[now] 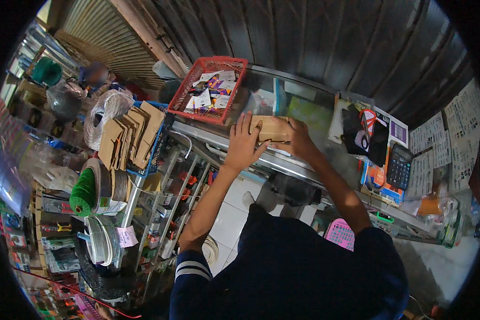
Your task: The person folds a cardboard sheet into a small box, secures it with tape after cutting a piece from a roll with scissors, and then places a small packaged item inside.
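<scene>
A small brown cardboard box (271, 128) lies at the near edge of the glass counter, between my two hands. My left hand (242, 141) is at its left end, with the thumb along the near side and the other fingers pointing away from me. On the right end, my right hand (300, 140) has its fingers bent over the top and far edge. Part of the box is hidden under the fingers. Just beyond my left hand stands a red plastic basket (178, 98) holding small white and purple packets.
Flattened cardboard pieces (144, 136) stand in a blue crate at left, near a green twine spool (84, 192) and white cable coils (102, 242). A black calculator (399, 166) and tape rolls lie on the counter (333, 162) at right. A pink perforated object (340, 233) is below.
</scene>
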Action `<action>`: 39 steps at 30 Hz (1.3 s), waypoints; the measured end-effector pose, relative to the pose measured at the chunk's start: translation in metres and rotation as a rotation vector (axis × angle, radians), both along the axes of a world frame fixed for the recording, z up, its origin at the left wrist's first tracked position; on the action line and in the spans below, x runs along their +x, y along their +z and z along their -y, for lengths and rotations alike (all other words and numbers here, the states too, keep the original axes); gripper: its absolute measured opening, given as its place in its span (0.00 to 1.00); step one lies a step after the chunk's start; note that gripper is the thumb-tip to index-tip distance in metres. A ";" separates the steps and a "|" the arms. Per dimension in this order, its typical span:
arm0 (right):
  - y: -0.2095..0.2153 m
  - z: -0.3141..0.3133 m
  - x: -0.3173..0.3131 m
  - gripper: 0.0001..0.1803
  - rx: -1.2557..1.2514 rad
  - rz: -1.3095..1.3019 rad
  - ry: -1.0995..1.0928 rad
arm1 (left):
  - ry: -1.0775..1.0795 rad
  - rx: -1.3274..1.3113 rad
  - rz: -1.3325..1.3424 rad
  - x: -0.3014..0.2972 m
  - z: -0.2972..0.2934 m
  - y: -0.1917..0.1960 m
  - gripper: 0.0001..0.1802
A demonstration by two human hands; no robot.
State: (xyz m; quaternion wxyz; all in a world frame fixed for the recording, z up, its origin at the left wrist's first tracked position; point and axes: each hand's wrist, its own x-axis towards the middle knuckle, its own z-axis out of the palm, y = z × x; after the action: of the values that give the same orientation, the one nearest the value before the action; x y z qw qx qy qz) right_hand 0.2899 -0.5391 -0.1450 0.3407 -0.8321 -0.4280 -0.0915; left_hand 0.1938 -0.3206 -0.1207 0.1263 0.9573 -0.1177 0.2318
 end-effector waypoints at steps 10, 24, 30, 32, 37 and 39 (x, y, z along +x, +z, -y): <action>0.005 -0.011 -0.030 0.46 0.158 0.025 -0.124 | 0.054 -0.008 -0.055 0.001 0.021 0.002 0.32; 0.012 -0.021 -0.069 0.35 0.150 0.011 -0.181 | -0.036 -0.185 -0.085 0.004 0.022 -0.004 0.32; 0.017 0.003 -0.066 0.36 0.285 0.018 -0.105 | 0.079 0.083 -0.108 0.004 0.027 0.006 0.35; 0.040 0.028 -0.084 0.36 0.255 0.017 -0.125 | 0.100 0.128 -0.094 -0.001 0.023 0.010 0.36; 0.064 0.142 -0.107 0.26 0.115 -0.142 -0.235 | 0.130 0.122 -0.103 -0.001 0.025 0.012 0.41; 0.070 0.187 -0.112 0.20 0.133 -0.087 -0.379 | 0.145 0.111 -0.121 -0.002 0.028 0.022 0.42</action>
State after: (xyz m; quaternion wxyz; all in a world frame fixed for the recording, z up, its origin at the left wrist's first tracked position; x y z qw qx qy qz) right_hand 0.1775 -0.7260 -0.0745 0.3898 -0.8766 -0.2416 -0.1458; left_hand 0.1917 -0.3484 -0.0983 0.0628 0.9811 -0.0532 0.1753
